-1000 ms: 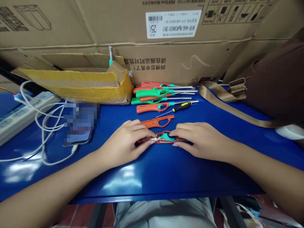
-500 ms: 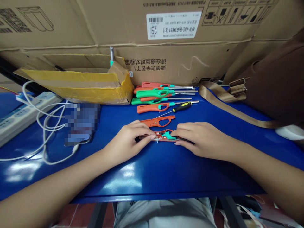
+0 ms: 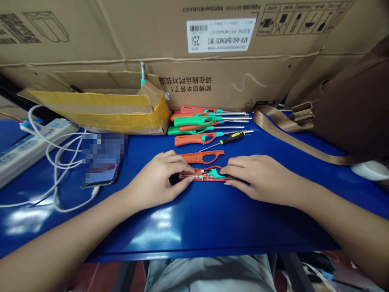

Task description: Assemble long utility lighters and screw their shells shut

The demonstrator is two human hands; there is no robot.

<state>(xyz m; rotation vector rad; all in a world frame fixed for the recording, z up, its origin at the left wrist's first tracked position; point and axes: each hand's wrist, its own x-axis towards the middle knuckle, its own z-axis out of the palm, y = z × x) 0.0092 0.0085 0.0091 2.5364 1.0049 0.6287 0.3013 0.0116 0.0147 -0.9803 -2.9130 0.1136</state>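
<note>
An opened orange lighter [image 3: 199,177] lies across the blue table in front of me, its inner parts and teal trigger [image 3: 216,173] exposed. My left hand [image 3: 165,174] is closed on the lighter's handle end, thumb and fingers pinching near the small pale parts inside. At the other end, my right hand [image 3: 258,176] grips the lighter just past the trigger; its fingers cover the nozzle side. Just behind lies the loose orange half shell [image 3: 200,157], partly behind my left fingers. A black and yellow screwdriver [image 3: 232,138] rests farther back.
Several orange and green lighters [image 3: 194,121] are piled beyond the screwdriver. A yellow-taped carton [image 3: 100,111] stands at the back left. Left of my arm are a phone [image 3: 105,162], white cables and a power strip [image 3: 28,148]. A brown strap [image 3: 304,144] lies on the right.
My left thumb and fingers have shifted slightly left along the lighter, exposing more of its inside. The pale parts now lie lower within the shell. My right hand stays nearly still.
</note>
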